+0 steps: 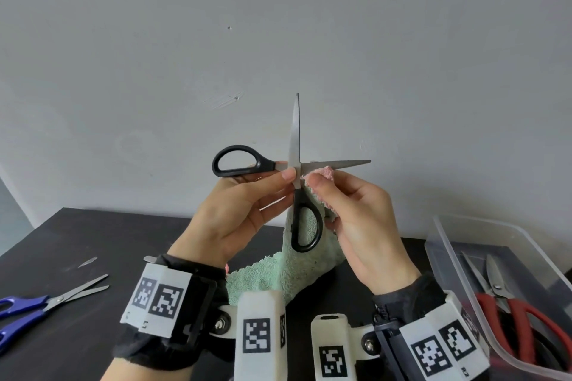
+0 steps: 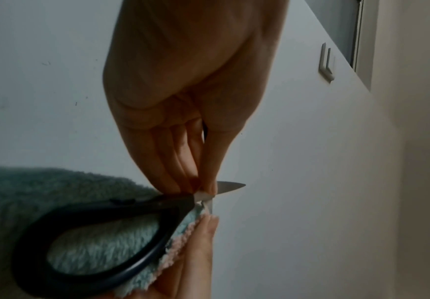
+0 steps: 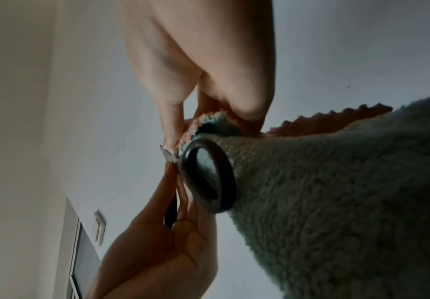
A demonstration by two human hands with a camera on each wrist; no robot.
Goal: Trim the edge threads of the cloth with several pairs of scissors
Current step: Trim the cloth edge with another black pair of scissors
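Black-handled scissors (image 1: 295, 164) are held up in front of the wall with their blades spread wide into a cross. My left hand (image 1: 278, 182) pinches them at the pivot between thumb and fingers; no finger is in either handle loop. My right hand (image 1: 322, 182) pinches the pink edge of the mint-green cloth (image 1: 272, 272) right beside the pivot, under the horizontal blade. The cloth hangs down to the table. The left wrist view shows the lower handle loop (image 2: 93, 222) lying in front of the cloth (image 2: 16, 192). In the right wrist view the same loop (image 3: 208, 178) lies against the cloth (image 3: 336, 202).
Blue-handled scissors (image 1: 37, 306) lie on the dark table (image 1: 93, 235) at the left, with a small metal sliver (image 1: 88, 261) beyond them. A clear plastic bin (image 1: 448, 244) at the right holds red-handled scissors (image 1: 523, 318). A grey wall stands close behind.
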